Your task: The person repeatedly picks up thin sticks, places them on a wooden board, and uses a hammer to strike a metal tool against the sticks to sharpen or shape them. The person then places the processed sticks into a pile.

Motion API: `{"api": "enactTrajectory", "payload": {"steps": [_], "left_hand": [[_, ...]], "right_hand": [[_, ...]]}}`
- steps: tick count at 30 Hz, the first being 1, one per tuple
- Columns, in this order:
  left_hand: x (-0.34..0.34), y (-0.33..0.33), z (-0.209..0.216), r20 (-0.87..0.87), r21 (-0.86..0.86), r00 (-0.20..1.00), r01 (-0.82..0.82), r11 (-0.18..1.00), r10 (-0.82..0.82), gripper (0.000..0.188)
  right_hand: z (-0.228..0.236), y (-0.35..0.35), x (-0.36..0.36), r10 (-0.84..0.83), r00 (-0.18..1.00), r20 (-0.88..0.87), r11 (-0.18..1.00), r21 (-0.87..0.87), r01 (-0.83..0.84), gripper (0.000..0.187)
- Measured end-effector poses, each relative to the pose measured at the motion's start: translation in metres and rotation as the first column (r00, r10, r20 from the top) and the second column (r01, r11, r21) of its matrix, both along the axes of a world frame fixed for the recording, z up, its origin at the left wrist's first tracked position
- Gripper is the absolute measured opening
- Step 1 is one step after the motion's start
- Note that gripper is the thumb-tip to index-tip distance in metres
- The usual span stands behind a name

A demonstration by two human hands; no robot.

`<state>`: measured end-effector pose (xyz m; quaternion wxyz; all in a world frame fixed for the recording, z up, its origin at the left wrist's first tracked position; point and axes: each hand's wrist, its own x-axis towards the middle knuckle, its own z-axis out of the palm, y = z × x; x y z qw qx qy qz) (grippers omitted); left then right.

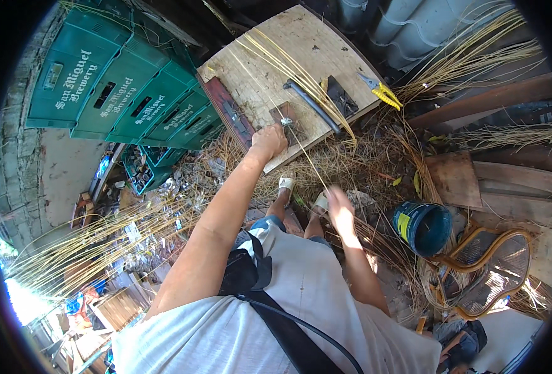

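A long thin strip of cane (310, 161) runs across the wooden work board (288, 37) and past a small metal piece (286, 122) on a brown block (281, 112). My left hand (268, 141) is closed at the board's near edge, right beside that metal piece; whatever its fingers grip is hidden. Lower and to the right, my right hand (339, 209), slightly blurred, is closed around the near end of the strip, which looks taut. On the board lie a bundle of cane strips (295, 65), a dark curved bar (312, 106) and yellow-handled pliers (380, 90).
Green crates (114, 93) are stacked at the left. Loose cane (133, 234) and shavings cover the ground around my feet. A dark bucket (422, 227) and a cane-framed chair piece (494, 271) stand at the right. Another person (456, 343) is at the lower right.
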<state>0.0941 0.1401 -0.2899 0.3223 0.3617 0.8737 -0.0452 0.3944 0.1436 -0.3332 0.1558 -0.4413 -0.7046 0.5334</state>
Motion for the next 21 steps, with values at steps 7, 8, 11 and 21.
{"api": "enactTrajectory", "payload": {"steps": [7,8,11,21], "left_hand": [[0.005,-0.004,-0.013,0.002,0.079,0.999,-0.040,0.996,0.040,0.038],[0.004,0.000,-0.013,0.013,0.093,0.999,-0.040,0.995,0.039,0.038],[0.003,-0.002,-0.012,0.009,0.093,0.999,-0.045,0.995,0.044,0.038],[0.007,0.009,-0.002,-0.016,0.068,1.000,-0.004,0.998,0.005,0.037]], "right_hand": [[0.004,-0.100,0.379,0.025,0.874,0.486,0.999,-0.044,-0.004,0.014],[0.024,-0.081,0.327,0.062,0.801,0.595,0.996,0.019,-0.091,0.014],[0.002,-0.012,0.161,0.257,0.564,0.785,0.800,0.154,-0.580,0.030],[-0.009,0.043,-0.139,-0.039,0.998,-0.039,0.999,-0.010,0.038,0.020]]}}
